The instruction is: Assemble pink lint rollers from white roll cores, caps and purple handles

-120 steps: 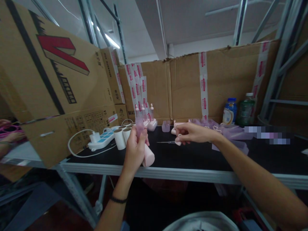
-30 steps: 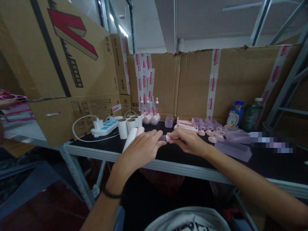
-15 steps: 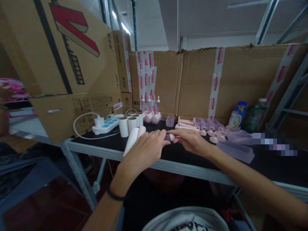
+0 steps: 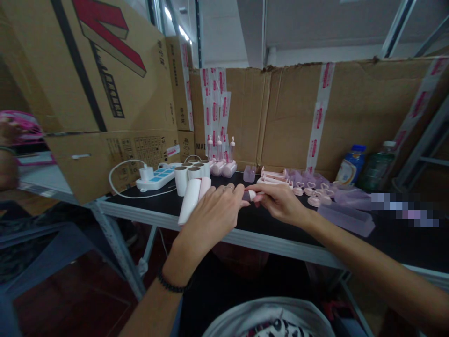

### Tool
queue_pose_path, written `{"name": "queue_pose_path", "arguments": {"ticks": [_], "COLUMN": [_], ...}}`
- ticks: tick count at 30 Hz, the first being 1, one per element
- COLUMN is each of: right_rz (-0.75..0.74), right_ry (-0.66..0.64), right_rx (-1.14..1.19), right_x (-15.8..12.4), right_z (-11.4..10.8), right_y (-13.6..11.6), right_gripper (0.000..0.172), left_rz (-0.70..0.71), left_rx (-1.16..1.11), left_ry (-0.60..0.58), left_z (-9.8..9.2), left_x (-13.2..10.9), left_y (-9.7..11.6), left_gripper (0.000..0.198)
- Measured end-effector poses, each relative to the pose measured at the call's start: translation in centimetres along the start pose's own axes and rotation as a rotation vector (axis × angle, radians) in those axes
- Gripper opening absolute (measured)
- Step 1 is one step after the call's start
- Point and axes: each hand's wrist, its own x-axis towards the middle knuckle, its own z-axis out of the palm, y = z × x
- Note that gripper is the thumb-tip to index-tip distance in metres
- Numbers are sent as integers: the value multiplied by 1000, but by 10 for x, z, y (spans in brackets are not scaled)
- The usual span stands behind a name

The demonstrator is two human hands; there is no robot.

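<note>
My left hand [image 4: 219, 210] is closed round a small device with a dark grey and white end [image 4: 249, 195], which sticks out between my two hands above the black tabletop. The fingers of my right hand [image 4: 280, 201] pinch the right end of this device; the exact part held is hidden. A white cylinder [image 4: 189, 202] with a pink piece along it shows beyond my left hand, tilted over the table's front edge. Several white tubes [image 4: 181, 181] stand behind it. Pink heart-topped pieces [image 4: 315, 201] lie to the right of my right hand.
A white power strip [image 4: 156, 181] with a cable lies at the left. Pink bases with upright clear parts [image 4: 228, 167] stand at the back. Purple trays [image 4: 347, 219] and two bottles [image 4: 351, 166] are on the right. Cardboard walls the table. At far left is another person's arm [image 4: 7, 161].
The camera view has shifted slightly. Both my hands keep nearly the same place and hold on the device; the white cylinder's visible part has tilted a little more upright.
</note>
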Motion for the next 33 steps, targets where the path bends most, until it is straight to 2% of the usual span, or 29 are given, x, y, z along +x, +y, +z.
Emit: {"name": "queue_pose_path", "arguments": {"ticks": [8,14,23,29,33], "right_rz": [274,423,467,479,565], "right_ry": [-56,-22,125,93,56], "right_rx": [152,272,394,396,393], "right_x": [5,5,1,2,6], "right_z": [0,4,14,9,5], "right_y": [-13,-16,-23,-25,-30], "right_gripper": [24,27,31,31,47], "left_rz": [-25,-44,-66,-56,-58], "left_rx": [79,57,-7,0,33], "left_ry": [34,33,13,39,57], "left_z": [7,14,8,5,8], "left_x": [2,5,6,6,7], "left_y": [2,5,7,6,7], "left_gripper": [15,20,17,17,17]}}
